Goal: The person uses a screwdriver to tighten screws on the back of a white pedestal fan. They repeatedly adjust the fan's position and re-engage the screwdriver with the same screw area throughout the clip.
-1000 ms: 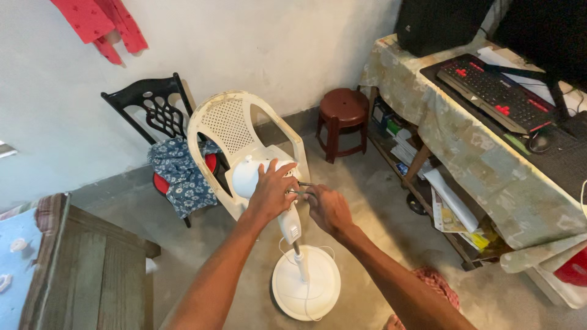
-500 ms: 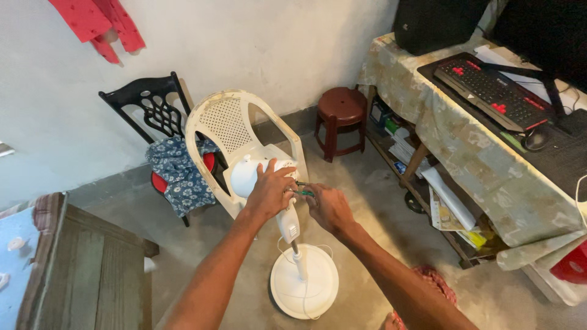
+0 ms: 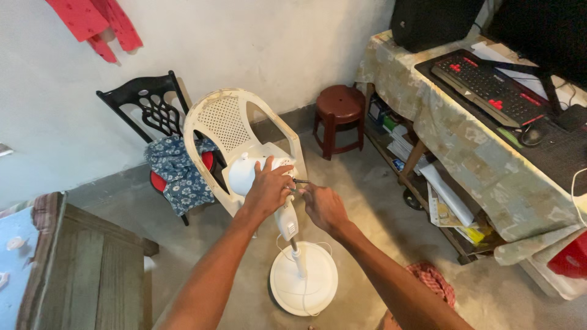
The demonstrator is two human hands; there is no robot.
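Just behind the fingers I see a cream plastic chair (image 3: pixel 227 125) with a lattice back. Farther back and to their left stands a black chair (image 3: pixel 147 104) carrying a blue flowered cloth (image 3: pixel 177 171) over a red cushion. Beyond the fingers to the right, a small brown stool (image 3: pixel 339 107) sits by the wall. Well right of them, a tabletop (image 3: pixel 489 165) under a patterned cover bears a black keyboard with red keys (image 3: pixel 489 85), with papers (image 3: pixel 449 198) on the shelf beneath. Low to the left I see a dark wooden cabinet (image 3: pixel 92 275). A red garment (image 3: pixel 98 24) hangs on the wall, top left.
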